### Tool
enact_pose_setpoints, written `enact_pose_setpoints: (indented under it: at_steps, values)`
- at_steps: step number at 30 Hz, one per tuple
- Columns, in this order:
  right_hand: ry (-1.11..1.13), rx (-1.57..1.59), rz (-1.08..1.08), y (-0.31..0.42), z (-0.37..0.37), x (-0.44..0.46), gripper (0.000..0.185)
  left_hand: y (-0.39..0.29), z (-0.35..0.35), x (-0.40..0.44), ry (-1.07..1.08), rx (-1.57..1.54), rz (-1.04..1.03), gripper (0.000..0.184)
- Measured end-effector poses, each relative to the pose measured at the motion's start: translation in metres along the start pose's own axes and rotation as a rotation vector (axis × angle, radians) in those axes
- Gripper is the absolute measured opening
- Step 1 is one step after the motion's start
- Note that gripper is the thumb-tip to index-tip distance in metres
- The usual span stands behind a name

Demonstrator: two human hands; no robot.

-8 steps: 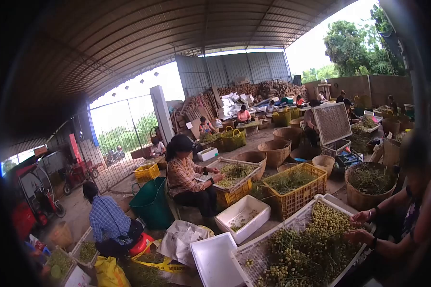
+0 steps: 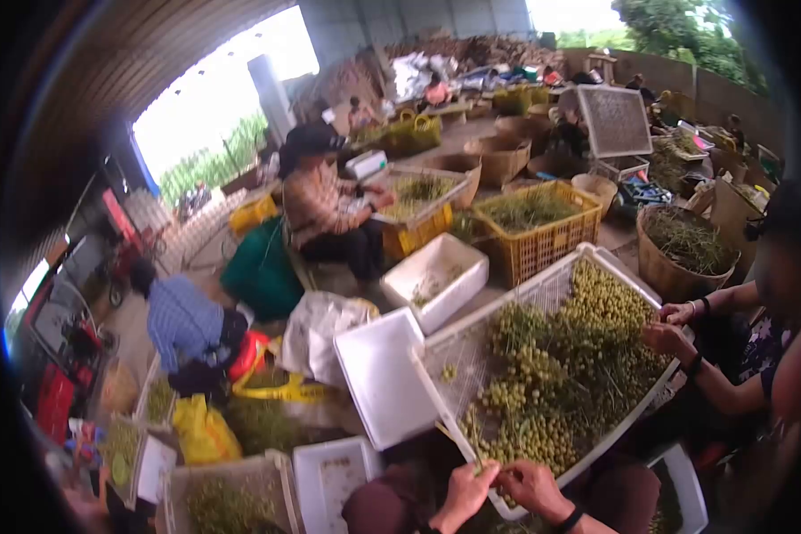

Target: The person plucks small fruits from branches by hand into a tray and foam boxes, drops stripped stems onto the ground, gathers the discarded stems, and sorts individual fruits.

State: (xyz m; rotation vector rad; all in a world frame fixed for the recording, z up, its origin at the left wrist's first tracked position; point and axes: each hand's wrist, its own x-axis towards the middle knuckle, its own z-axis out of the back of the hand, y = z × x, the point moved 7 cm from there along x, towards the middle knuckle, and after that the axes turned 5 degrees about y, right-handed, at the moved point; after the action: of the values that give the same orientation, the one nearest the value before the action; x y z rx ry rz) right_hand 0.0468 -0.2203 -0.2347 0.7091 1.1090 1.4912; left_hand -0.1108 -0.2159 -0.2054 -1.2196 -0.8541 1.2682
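At the bottom of the view, my left hand (image 2: 466, 495) is closed in a pinch on a thin green stem at the near corner of the tray. Close beside it on the right, my right hand (image 2: 532, 489) has its fingers bent together; what it grips is too small to name. A dark band circles my right wrist. Both hands are next to the white mesh tray (image 2: 436, 392), which holds a heap of small round yellow-green fruit (image 2: 534, 436) on stems. Across the tray, a co-worker's hands (image 2: 669, 327) are at its right edge.
Left of the tray stand white foam boxes (image 2: 381, 378) and a yellow bag (image 2: 206, 432). Beyond it are a yellow crate (image 2: 543, 249) and a woven basket (image 2: 685, 287). A person in a checked shirt (image 2: 316, 200) sits behind; one in blue (image 2: 182, 311) sits at left.
The view has tilted downward, and both of my hands now show at the bottom, with a stem in the left. The tray appears higher in the picture.
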Motion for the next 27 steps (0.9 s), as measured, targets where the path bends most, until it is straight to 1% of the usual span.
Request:
enact_pose_setpoints:
  at_steps: [1,2,3,4,5,6,7,8,9,10,11,12,13,14,15,16,17,18,19,20,21,22,23,24,25,27]
  values:
    - [-0.030,-0.074,0.089,0.016,0.009,-0.009,0.019,-0.002,-0.002,0.000,-0.008,-0.062,-0.088,0.027]
    - [-0.086,-0.099,0.077,0.036,0.014,-0.004,0.019,-0.010,0.004,0.012,0.003,-0.004,-0.192,0.026]
    - [-0.129,-0.126,0.053,0.048,0.009,-0.018,0.018,-0.007,0.002,0.003,0.015,0.048,-0.280,0.026]
    - [-0.087,-0.113,-0.024,0.050,0.004,-0.027,0.017,0.023,-0.010,0.000,0.013,-0.055,-0.123,0.026]
    - [-0.054,-0.096,-0.083,0.058,-0.001,-0.034,0.016,0.014,-0.007,-0.005,0.008,-0.147,0.017,0.025]
    - [-0.033,-0.116,-0.106,0.065,0.007,-0.030,0.015,-0.012,-0.002,-0.021,0.098,-0.053,-0.026,0.023]
    - [-0.047,-0.271,0.069,0.032,0.003,-0.023,0.014,0.030,-0.010,-0.005,-0.028,0.117,-0.139,0.025]
    - [-0.097,-0.294,0.082,0.026,0.001,-0.023,0.014,0.032,-0.010,-0.005,-0.038,0.087,-0.101,0.028]
    - [-0.088,-0.306,0.161,0.023,0.000,-0.020,0.015,0.032,-0.010,-0.005,-0.048,0.056,-0.062,0.032]
    - [-0.110,-0.387,0.199,0.026,0.000,-0.022,0.014,0.023,-0.006,-0.005,0.001,0.129,-0.049,0.033]
    - [-0.143,-0.473,0.230,0.014,-0.003,-0.024,0.024,0.011,-0.005,-0.009,0.012,0.199,-0.033,0.025]
    - [-0.217,-0.520,0.239,0.036,0.002,-0.008,0.015,0.009,0.005,0.012,0.011,0.280,-0.078,0.029]
    - [-0.212,-0.577,0.198,0.042,0.000,-0.024,0.012,0.035,-0.005,0.003,0.014,0.317,-0.044,0.033]
    - [-0.324,-0.611,0.284,0.035,0.000,-0.028,0.012,0.035,-0.006,0.001,-0.024,0.080,-0.090,0.033]
    - [-0.334,-0.597,0.309,0.048,0.001,-0.027,0.013,0.047,-0.007,0.003,-0.049,0.059,-0.048,0.031]
    - [-0.334,-0.554,0.299,0.055,0.002,-0.030,0.012,0.053,-0.006,0.003,-0.109,0.054,-0.149,0.029]
    - [-0.319,-0.526,0.274,0.047,-0.002,-0.027,0.013,0.028,0.000,-0.004,-0.064,0.052,-0.107,0.028]
    - [-0.296,-0.504,0.218,0.049,-0.002,-0.027,0.019,0.028,-0.001,-0.003,-0.057,0.041,-0.196,0.029]
    - [-0.269,-0.387,0.166,0.052,0.001,-0.027,0.023,0.013,0.000,-0.007,-0.024,-0.013,-0.122,0.030]
    - [-0.182,-0.281,0.044,0.056,-0.004,-0.036,0.025,0.013,0.004,-0.022,-0.017,-0.023,-0.015,0.025]
    - [-0.123,-0.204,-0.050,0.061,0.007,-0.033,0.026,0.007,0.002,-0.013,-0.009,-0.049,0.044,0.021]
    - [-0.082,-0.197,-0.056,0.058,0.007,-0.037,0.027,0.021,-0.003,-0.015,-0.004,-0.044,0.059,0.025]
    - [-0.064,-0.211,-0.019,0.051,0.008,-0.028,0.028,0.041,-0.007,-0.002,-0.014,-0.041,0.023,0.030]
    - [-0.114,-0.238,0.122,0.043,0.011,-0.024,0.030,0.047,-0.008,0.007,-0.104,-0.063,-0.162,0.032]
    - [-0.119,-0.236,0.073,0.046,0.011,-0.027,0.027,0.070,-0.016,0.012,-0.044,-0.185,-0.009,0.031]
    - [-0.058,-0.242,-0.049,0.031,0.004,-0.025,0.027,0.036,-0.005,-0.002,-0.054,0.010,-0.043,0.028]
